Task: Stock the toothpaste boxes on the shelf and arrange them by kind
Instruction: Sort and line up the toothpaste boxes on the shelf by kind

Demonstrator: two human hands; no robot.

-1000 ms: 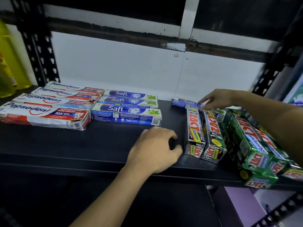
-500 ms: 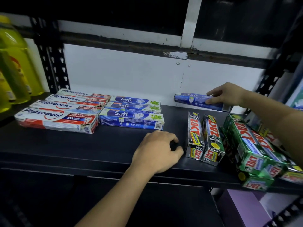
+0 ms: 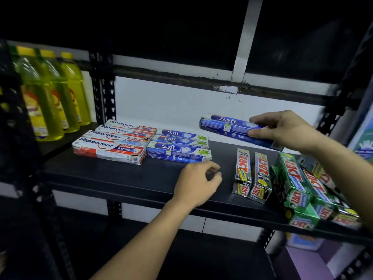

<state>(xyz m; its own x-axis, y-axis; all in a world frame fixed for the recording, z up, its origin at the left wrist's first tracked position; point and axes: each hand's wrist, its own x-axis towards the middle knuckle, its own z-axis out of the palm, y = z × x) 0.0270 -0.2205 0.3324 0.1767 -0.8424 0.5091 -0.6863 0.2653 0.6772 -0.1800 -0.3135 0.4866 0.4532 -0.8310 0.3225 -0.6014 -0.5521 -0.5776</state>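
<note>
The right hand (image 3: 282,130) covered the right end of the Safi box (image 3: 232,128) above the back of the shelf (image 3: 121,178). At the shelf's right end the forearm (image 3: 347,178) hid part of the green Zact boxes (image 3: 296,190), their fronts blurred. Left of the shelf, labels on the yellow bottles (image 3: 50,93) were unreadable

left hand (image 3: 198,182) low, fingers loosely curled, seemingly empty | right hand (image 3: 282,130) outstretched, gripping Safi box (image 3: 232,128)

A person's right hand (image 3: 282,131) grips a blue toothpaste box (image 3: 226,128) above the back of a black shelf (image 3: 121,178). The left hand (image 3: 196,185) rests loosely curled at the front. Red boxes (image 3: 109,147) lie at the left and green boxes (image 3: 296,190) at the right.
</note>
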